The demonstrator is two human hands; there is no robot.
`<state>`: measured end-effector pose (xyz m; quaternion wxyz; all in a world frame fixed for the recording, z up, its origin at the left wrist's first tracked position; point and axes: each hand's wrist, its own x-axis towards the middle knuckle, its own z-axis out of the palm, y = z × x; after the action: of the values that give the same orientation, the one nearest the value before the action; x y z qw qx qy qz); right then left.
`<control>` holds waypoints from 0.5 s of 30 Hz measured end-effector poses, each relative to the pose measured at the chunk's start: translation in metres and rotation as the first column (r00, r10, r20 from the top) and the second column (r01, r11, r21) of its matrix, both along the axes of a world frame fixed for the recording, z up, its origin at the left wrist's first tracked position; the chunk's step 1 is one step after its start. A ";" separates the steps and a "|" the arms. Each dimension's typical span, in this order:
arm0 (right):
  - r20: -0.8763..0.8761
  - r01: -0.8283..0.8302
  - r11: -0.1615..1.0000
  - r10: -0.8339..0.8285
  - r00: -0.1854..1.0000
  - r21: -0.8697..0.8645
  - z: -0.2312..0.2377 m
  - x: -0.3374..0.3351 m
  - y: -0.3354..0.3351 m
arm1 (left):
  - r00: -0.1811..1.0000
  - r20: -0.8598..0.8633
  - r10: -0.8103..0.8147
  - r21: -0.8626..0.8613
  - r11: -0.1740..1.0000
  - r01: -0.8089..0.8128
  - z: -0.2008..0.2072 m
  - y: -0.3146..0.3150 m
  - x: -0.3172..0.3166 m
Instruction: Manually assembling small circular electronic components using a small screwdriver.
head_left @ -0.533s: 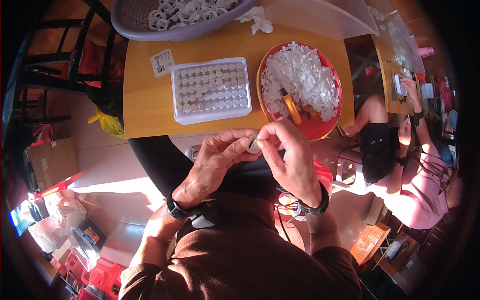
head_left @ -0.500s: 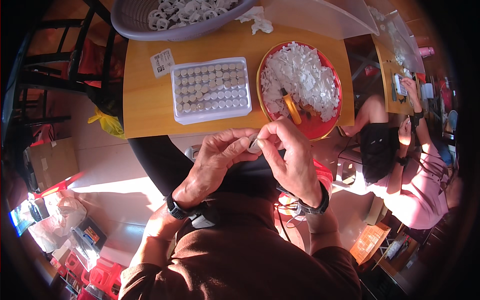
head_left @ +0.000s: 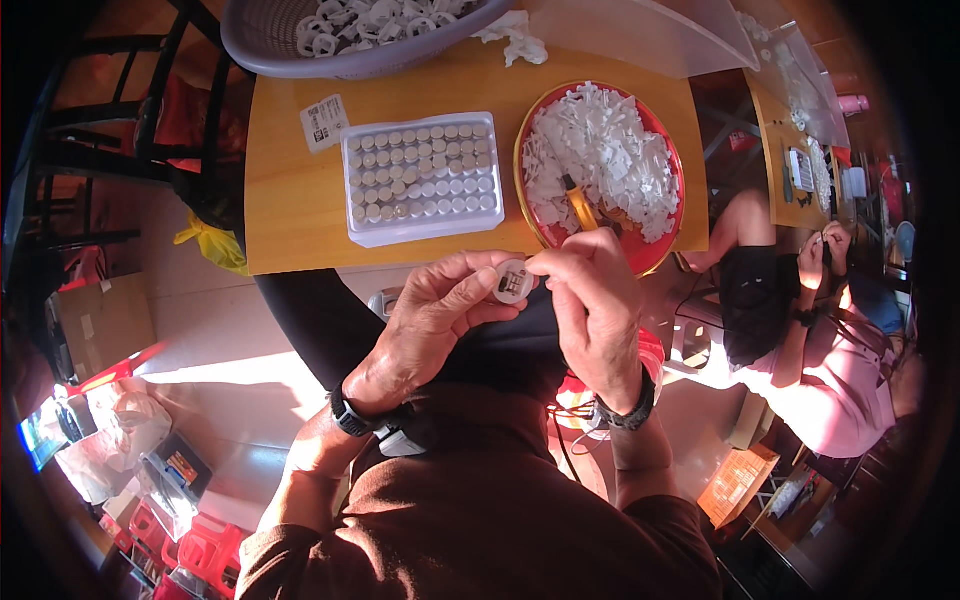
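In front of my lap, my left hand (head_left: 435,310) pinches a round white plastic part (head_left: 513,283) by its edge, thumb on top. The part's face is turned up, showing a dark patch and a small inner frame. My right hand (head_left: 598,295) is close on its right, fingers curled, with the index fingertip at the part's rim. Whatever lies within those curled fingers is hidden. Just beyond the hands stands a white plastic tray (head_left: 425,232) with rows of small round capped pieces. A red round tray (head_left: 640,262) holds a heap of small white plastic pieces and a yellow-handled tool (head_left: 580,207).
A grey-purple basket (head_left: 365,66) of white ring-shaped parts sits at the back of the wooden table (head_left: 290,215). Near it are a printed label (head_left: 325,123) and a crumpled white scrap (head_left: 515,38). At right, another person (head_left: 830,370) sits by a second table.
My right hand has drawn slightly back and curled, and the round part now faces up more openly in my left hand. The other person's hands have come together, away from their table.
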<state>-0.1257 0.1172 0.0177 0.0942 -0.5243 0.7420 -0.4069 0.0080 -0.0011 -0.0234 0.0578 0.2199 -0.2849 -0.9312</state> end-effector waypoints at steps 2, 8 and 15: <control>-0.017 -0.025 1.000 0.025 1.000 -0.011 -0.003 0.002 -0.001 | 1.000 0.004 0.023 0.002 1.000 -0.023 0.001 0.001 0.000; -0.006 -0.028 0.997 0.029 1.000 0.070 0.001 0.011 -0.007 | 1.000 -0.013 0.018 -0.047 0.999 -0.019 -0.003 0.002 0.000; 0.038 -0.027 0.998 0.024 0.999 0.062 -0.007 0.012 -0.004 | 1.000 0.020 0.005 -0.111 0.994 -0.003 -0.002 0.003 0.000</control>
<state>-0.1138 0.1132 0.0109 0.1296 -0.5229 0.7457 -0.3921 0.0083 0.0021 -0.0250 0.0688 0.2266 -0.3362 -0.9115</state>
